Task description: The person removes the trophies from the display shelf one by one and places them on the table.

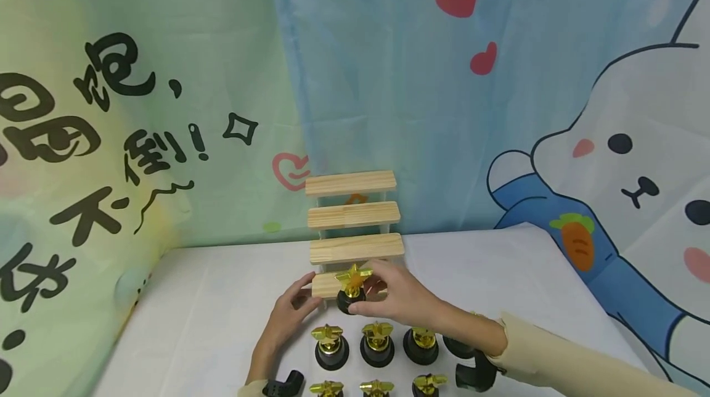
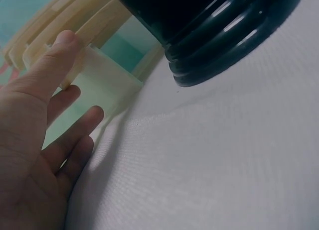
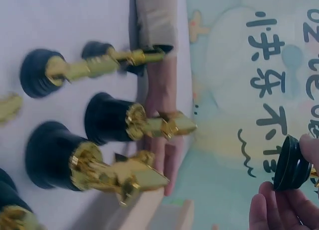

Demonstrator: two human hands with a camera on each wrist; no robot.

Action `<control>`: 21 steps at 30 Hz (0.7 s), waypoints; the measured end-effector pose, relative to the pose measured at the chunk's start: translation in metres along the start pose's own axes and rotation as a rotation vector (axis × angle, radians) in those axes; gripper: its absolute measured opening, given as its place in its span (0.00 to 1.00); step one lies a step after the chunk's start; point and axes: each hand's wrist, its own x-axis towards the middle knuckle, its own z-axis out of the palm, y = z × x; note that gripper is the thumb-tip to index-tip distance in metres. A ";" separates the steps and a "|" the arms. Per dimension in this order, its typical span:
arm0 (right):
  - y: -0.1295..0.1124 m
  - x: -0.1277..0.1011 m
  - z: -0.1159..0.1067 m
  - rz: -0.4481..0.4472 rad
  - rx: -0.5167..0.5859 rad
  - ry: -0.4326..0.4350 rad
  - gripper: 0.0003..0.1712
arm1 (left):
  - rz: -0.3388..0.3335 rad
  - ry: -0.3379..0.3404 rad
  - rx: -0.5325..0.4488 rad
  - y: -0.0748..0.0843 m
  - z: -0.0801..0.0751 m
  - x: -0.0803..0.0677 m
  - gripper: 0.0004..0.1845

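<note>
My right hand (image 1: 399, 292) grips a small star trophy (image 1: 353, 283), gold on top with a round black base. In the right wrist view, thumb and fingers pinch its black base (image 3: 293, 163). The trophy overlaps the lowest board of a four-tier wooden display stand (image 1: 355, 249) in the head view. At the left end of that board, my left hand (image 1: 294, 311) holds the stand, thumb (image 2: 64, 46) at the board's edge and a finger below it. Several matching trophies (image 1: 378, 344) stand upright in rows in front of the stand.
A white cloth (image 1: 222, 298) covers the table. Behind it hang printed curtains (image 1: 355, 76), close to the stand's back. The right forearm (image 1: 471, 326) reaches over the trophies at the right. Black wrist straps (image 1: 285, 384) show on the arms.
</note>
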 end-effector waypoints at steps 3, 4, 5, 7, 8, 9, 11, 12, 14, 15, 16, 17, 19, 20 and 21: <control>0.000 -0.013 -0.002 0.026 0.002 0.003 0.24 | 0.003 0.000 -0.001 0.001 0.001 0.000 0.34; 0.001 -0.018 -0.003 0.033 -0.004 0.006 0.24 | 0.003 0.002 0.004 0.002 0.001 0.000 0.35; 0.001 -0.023 -0.004 0.039 -0.006 0.009 0.24 | 0.003 0.005 0.010 0.002 0.001 0.001 0.35; 0.003 -0.033 -0.007 0.053 -0.008 0.016 0.24 | 0.005 0.010 0.019 0.002 0.000 0.001 0.35; 0.004 -0.038 -0.009 0.060 -0.006 0.020 0.24 | 0.007 0.011 0.020 0.002 0.000 0.001 0.35; 0.005 -0.043 -0.011 0.066 -0.001 0.025 0.24 | 0.007 0.011 0.022 0.002 0.000 0.001 0.35; 0.009 -0.054 -0.015 0.080 0.006 0.029 0.24 | 0.011 0.011 0.022 0.002 -0.001 0.001 0.34; 0.012 -0.059 -0.018 0.084 0.011 0.033 0.23 | 0.011 0.010 0.021 0.002 -0.002 0.001 0.35; 0.017 -0.070 -0.022 0.090 0.021 0.040 0.22 | 0.005 0.009 0.014 0.002 -0.002 0.001 0.35; 0.019 -0.075 -0.025 0.093 0.022 0.047 0.21 | -0.001 0.008 0.011 0.003 -0.002 0.000 0.35; 0.022 -0.080 -0.027 0.099 0.021 0.054 0.21 | -0.005 0.008 0.008 0.003 -0.002 0.000 0.35; 0.025 -0.086 -0.028 0.103 0.020 0.066 0.20 | -0.008 0.006 0.006 0.003 -0.002 -0.001 0.35; 0.031 -0.097 -0.031 0.120 0.011 0.092 0.20 | -0.010 0.002 0.004 0.004 -0.001 -0.001 0.35; 0.034 -0.102 -0.033 0.128 0.008 0.106 0.20 | -0.009 0.003 0.005 0.004 -0.001 -0.001 0.35; 0.037 -0.107 -0.034 0.132 0.003 0.120 0.19 | -0.006 0.004 0.007 0.004 -0.001 -0.001 0.35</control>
